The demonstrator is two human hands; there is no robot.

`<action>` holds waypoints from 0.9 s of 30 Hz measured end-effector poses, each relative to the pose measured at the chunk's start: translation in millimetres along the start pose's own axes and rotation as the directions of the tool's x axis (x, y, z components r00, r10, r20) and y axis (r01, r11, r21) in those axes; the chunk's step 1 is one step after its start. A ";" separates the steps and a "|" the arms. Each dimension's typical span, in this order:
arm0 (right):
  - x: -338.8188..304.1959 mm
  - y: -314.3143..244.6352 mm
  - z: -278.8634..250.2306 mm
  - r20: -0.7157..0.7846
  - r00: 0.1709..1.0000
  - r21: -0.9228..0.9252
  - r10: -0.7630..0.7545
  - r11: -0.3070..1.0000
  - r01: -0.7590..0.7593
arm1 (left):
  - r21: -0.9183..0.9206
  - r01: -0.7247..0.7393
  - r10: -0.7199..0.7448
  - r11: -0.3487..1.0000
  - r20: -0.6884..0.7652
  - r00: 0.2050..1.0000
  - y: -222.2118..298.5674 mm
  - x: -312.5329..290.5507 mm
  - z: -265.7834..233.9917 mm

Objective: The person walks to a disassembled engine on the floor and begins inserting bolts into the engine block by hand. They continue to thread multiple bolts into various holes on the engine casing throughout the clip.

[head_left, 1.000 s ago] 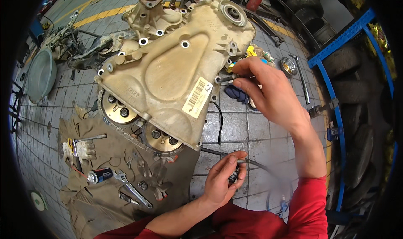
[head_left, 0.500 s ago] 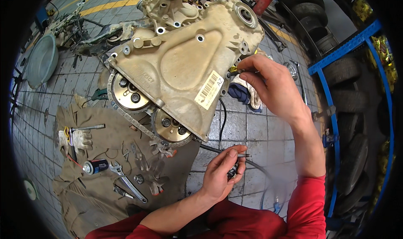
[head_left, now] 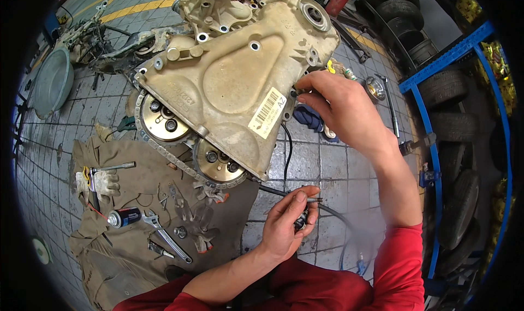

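A tan metal timing cover lies over the front of an engine. At its right edge, my right hand has thumb and fingertips pinched round a bolt, mostly hidden behind the fingers. Lower down, my left hand is closed on several bolts; one bolt's shank pokes out past the fingertips, and darker ends show in the palm. Below the cover's lower-left edge show two round camshaft sprockets with a timing chain running round them.
A brown cloth at lower left carries an adjustable wrench, a spray can and gloves. Beyond my right arm stands a blue rack of tyres. A black hose hangs below the cover; a basin is far left.
My right hand has moved slightly left, closer against the cover's edge, and less of the bolt shows. The engine sits a little further left and up in view. My left hand keeps its grip.
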State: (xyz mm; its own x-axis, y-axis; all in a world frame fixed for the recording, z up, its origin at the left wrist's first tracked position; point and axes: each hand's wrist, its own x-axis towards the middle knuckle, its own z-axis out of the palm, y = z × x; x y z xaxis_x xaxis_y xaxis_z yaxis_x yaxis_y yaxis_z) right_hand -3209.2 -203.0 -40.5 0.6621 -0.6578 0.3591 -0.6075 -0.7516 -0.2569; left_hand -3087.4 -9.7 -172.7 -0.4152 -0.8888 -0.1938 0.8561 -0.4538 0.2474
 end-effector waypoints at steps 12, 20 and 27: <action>-2.8 -2.1 -4.2 -0.041 0.998 -0.005 0.040 0.999 -0.041 | -0.005 0.001 -0.001 1.000 -0.003 1.000 -1.6 1.2 -1.6; -37.5 -5.1 -25.2 0.014 0.876 0.509 0.482 0.751 -0.421 | 0.002 0.027 -0.027 1.000 -0.024 0.999 -0.2 2.2 -3.0; -71.3 -16.0 -25.3 0.229 0.890 0.613 0.395 0.652 -0.447 | 0.061 0.027 -0.027 0.998 0.000 1.000 9.9 6.9 6.1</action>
State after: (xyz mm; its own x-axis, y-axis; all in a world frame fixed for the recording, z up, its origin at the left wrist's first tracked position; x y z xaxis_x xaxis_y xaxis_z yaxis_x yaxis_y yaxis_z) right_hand -3257.8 -142.9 -39.3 0.4499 -0.8930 0.0125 -0.4229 -0.2253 -0.8777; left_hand -3083.7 -20.7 -165.8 -0.4383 -0.8762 -0.2004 0.8239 -0.4808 0.2999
